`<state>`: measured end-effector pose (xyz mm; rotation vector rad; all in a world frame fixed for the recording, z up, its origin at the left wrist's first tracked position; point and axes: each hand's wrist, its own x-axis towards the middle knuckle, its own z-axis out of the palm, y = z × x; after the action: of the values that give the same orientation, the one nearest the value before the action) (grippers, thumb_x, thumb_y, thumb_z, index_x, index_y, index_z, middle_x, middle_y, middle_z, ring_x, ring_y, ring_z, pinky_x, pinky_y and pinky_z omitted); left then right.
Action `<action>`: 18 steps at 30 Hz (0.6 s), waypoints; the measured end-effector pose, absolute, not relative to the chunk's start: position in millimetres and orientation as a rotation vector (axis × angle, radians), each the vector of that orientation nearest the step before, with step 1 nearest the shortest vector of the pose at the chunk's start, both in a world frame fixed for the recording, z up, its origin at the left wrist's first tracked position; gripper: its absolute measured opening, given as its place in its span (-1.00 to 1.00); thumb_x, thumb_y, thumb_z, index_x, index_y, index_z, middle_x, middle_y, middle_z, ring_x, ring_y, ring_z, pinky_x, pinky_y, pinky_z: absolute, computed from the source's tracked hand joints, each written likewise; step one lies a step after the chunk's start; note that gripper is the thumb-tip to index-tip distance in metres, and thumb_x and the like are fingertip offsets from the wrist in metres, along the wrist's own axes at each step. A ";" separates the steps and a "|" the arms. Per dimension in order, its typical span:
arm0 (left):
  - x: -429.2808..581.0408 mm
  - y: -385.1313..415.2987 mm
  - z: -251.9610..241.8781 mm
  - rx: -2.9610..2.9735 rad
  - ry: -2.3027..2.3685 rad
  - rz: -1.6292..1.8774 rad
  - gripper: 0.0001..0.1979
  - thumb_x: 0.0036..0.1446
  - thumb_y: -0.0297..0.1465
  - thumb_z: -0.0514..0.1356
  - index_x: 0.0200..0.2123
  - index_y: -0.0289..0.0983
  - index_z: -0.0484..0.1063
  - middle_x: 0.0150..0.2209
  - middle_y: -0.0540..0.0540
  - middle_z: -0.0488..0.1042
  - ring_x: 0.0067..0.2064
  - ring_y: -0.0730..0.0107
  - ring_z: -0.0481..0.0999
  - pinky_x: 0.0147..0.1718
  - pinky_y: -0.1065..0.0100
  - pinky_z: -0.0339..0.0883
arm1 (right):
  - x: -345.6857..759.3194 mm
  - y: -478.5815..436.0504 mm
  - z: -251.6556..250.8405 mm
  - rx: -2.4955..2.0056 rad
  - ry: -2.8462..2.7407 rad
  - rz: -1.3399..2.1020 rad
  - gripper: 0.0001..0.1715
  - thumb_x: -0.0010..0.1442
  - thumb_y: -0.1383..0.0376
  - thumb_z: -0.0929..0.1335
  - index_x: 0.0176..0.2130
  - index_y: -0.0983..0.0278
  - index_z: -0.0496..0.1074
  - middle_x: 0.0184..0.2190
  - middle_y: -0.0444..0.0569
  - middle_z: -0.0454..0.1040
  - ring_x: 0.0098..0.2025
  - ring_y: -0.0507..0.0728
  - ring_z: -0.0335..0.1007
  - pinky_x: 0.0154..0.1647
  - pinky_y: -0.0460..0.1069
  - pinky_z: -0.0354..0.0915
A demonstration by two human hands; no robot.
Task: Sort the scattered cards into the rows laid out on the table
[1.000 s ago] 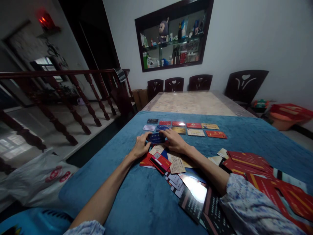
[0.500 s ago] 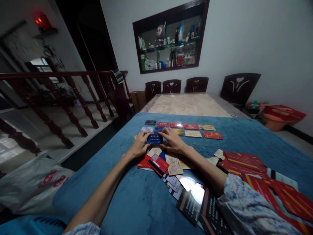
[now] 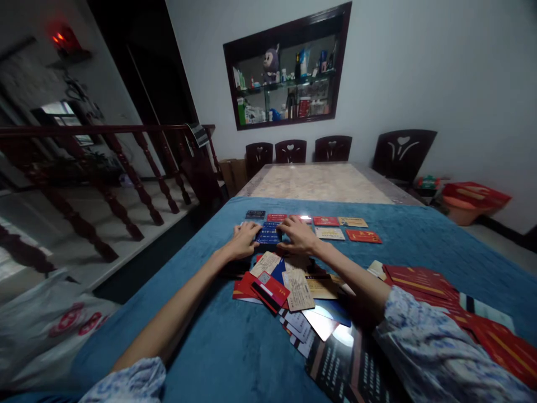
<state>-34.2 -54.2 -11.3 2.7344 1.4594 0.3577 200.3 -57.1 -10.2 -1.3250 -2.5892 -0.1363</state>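
Observation:
A dark blue card (image 3: 268, 236) is held by its two side edges between my hands. My left hand (image 3: 243, 240) pinches the left edge, and my right hand (image 3: 298, 235) grips the right edge. It lies over or right against another blue card in the near row; the exact contact cannot be made out. Around it are a black card (image 3: 255, 214), red cards (image 3: 326, 221) (image 3: 364, 236), a cream card (image 3: 329, 233) and a yellow card (image 3: 353, 222). Just below my hands is a loose pile with a beige card (image 3: 298, 290) and a red striped card (image 3: 271, 291).
Red card sleeves (image 3: 419, 285) lie spread at the right. Black printed folders (image 3: 331, 358) rest under my right forearm. A blue cloth (image 3: 201, 336) covers the near table, with bare tabletop (image 3: 310, 179) beyond. A white plastic bag (image 3: 54, 330) stands at the lower left.
Both hands have moved slightly forward with the blue card, bringing it up to the near row. More of the loose pile now shows. The camera view has shifted a little.

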 end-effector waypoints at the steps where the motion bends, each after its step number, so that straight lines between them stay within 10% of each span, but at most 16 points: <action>1: -31.9 -51.1 -9.8 2.730 1.468 0.325 -0.45 0.11 -0.51 0.19 0.19 -0.17 0.27 0.13 -0.20 0.31 0.18 0.02 0.23 0.12 -0.03 0.09 | 200.3 -55.4 -7.0 -1.357 -2.602 -0.135 -0.45 0.19 0.04 0.40 0.08 0.28 0.42 0.04 0.18 0.39 0.12 0.34 0.16 0.03 0.17 0.23; 18: -1.5 2.4 2.6 2.709 1.604 -0.072 -0.50 0.12 -0.40 0.19 0.16 -0.16 0.30 0.17 -0.22 0.33 0.21 -0.02 0.21 0.11 -0.06 0.11 | 199.3 -10.0 7.5 -1.644 -2.714 -0.143 -0.48 0.15 0.05 0.37 0.02 0.25 0.45 0.05 0.22 0.44 0.11 0.40 0.20 0.01 0.26 0.24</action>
<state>-1.5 2.4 2.6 2.7093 1.6041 -0.0724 199.3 -10.0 7.5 -1.6445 -2.7143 -0.1433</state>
